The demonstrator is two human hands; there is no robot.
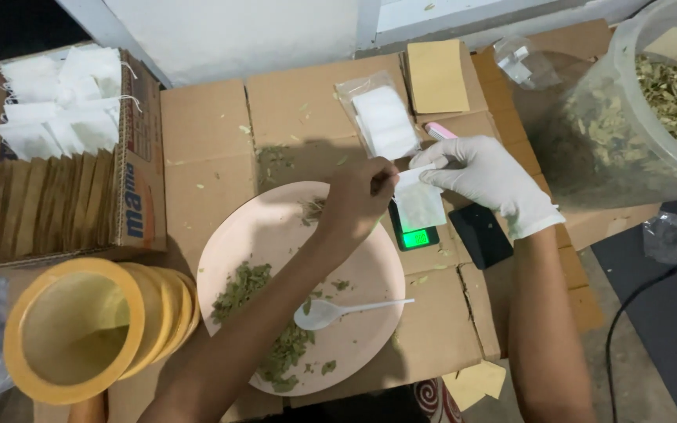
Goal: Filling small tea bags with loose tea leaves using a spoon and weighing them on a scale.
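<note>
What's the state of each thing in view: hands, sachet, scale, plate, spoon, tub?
left hand: bare, fingers pinching the sachet
right hand: gloved, holding the sachet
white sachet: held over the scale
scale: display lit green
pink plate: holds scattered dried leaves
white spoon: lying on the plate
plastic tub: open, leaves inside

The right hand (pixel 489 178) wears a thin white glove, smooth and slightly shiny like latex; the left hand (pixel 362 194) is bare. Between them is a small white bag (pixel 419 202) of soft, matt, fibrous paper. The plate (pixel 370 274) looks like pale pink plastic, smooth and matt, and the spoon (pixel 331 312) on it is white, glossy plastic. Dried leaves (pixel 244 286) are green, crumbly and rough. The table cover (pixel 205 157) is brown corrugated cardboard, dull and creased. The tub (pixel 628 117) is cloudy, translucent plastic. The scale (pixel 417 235) has a black plastic body with a glowing green screen. The tape roll (pixel 80 329) is yellow and waxy-looking.
</note>
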